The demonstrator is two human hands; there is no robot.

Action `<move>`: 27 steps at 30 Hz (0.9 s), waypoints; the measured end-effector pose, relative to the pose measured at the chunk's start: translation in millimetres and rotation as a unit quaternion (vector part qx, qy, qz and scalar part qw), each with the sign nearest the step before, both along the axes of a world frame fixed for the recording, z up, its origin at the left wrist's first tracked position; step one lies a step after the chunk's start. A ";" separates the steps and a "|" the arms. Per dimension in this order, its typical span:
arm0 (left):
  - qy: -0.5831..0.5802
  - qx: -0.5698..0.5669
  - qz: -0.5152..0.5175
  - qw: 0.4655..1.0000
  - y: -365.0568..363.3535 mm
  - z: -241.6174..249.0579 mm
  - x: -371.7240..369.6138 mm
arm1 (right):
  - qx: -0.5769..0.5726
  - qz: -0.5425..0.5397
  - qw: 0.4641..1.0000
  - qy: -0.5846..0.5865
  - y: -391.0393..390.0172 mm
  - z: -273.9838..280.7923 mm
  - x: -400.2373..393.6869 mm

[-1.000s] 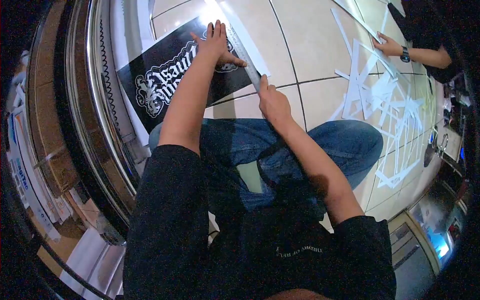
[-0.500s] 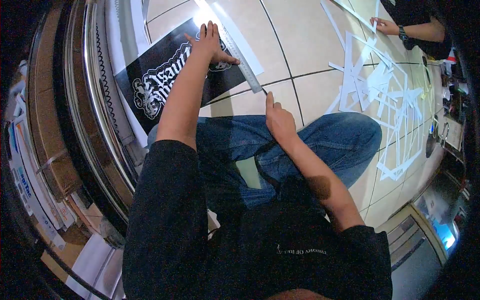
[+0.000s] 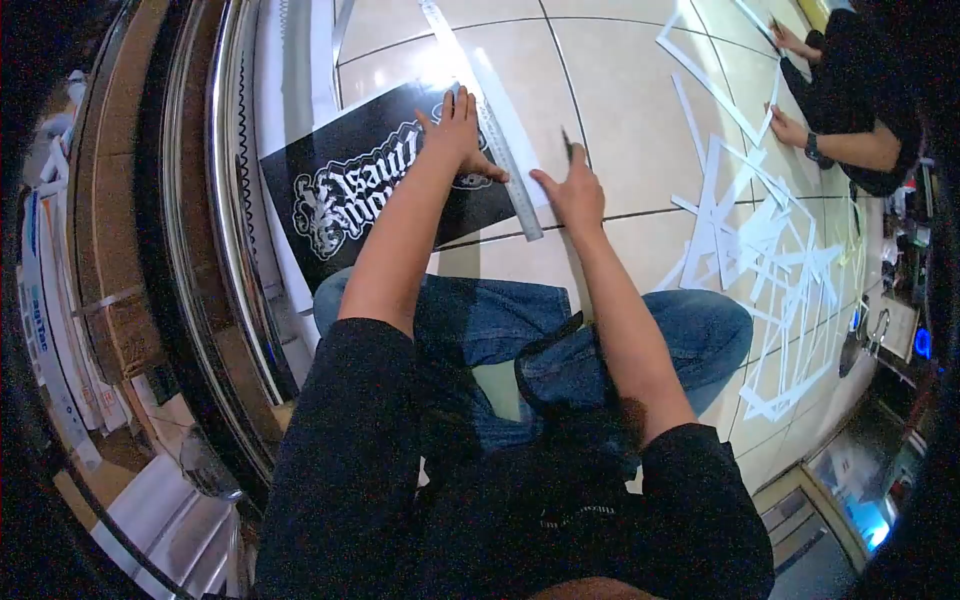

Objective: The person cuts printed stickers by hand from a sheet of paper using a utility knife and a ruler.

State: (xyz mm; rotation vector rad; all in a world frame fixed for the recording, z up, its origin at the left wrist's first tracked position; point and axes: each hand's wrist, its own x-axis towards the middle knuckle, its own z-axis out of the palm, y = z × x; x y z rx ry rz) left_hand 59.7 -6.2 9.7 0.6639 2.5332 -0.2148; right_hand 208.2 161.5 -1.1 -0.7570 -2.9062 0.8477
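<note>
Tiled floor [image 3: 640, 95], a black sheet [image 3: 400, 120] with white lettering at upper left, two bare hands over its right side and just beyond
At upper centre the left hand [image 3: 452, 140] lies with fingers spread apart on the sheet, thumb touching the ruler [image 3: 512, 180], which slants down along the sheet's right part and past its lower edge; the right hand [image 3: 578, 198], just right of the ruler, has its thumb apart and its other fingers curled in around a thin dark tool [image 3: 567, 143], tip up; white strips [image 3: 765, 235] lie tangled at right, below a co-worker's hands [image 3: 790, 128]
</note>
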 end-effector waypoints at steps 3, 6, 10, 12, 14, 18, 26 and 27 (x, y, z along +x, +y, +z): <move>0.001 0.004 -0.001 1.000 0.2 0.0 0.6 | -0.014 -0.042 0.999 -0.029 30.8 -7.0 0.5; -0.003 0.020 0.003 1.000 -0.8 0.1 2.9 | 0.017 -0.095 0.995 -0.034 75.4 -16.7 16.9; -0.001 0.030 -0.001 1.000 -3.2 -7.2 1.4 | 0.053 -0.161 0.985 -0.031 168.4 -27.4 57.9; 0.001 0.040 0.003 0.999 -3.7 -7.9 1.3 | 0.101 -0.215 0.970 -0.045 227.9 -45.6 89.0; 0.002 0.048 0.008 0.999 -4.0 -10.0 1.5 | 0.112 -0.288 0.947 -0.083 263.7 -43.8 117.5; -0.007 0.049 0.004 0.999 -4.5 -6.4 2.9 | 0.081 -0.374 0.921 -0.070 260.2 -29.0 120.9; 0.033 0.354 -0.094 0.930 3.1 -36.0 58.8 | -0.009 -0.022 0.999 -0.031 22.4 9.6 52.9; 0.085 0.363 -0.053 0.927 6.7 -34.3 71.4 | 0.023 -0.014 0.999 -0.021 2.1 4.8 63.7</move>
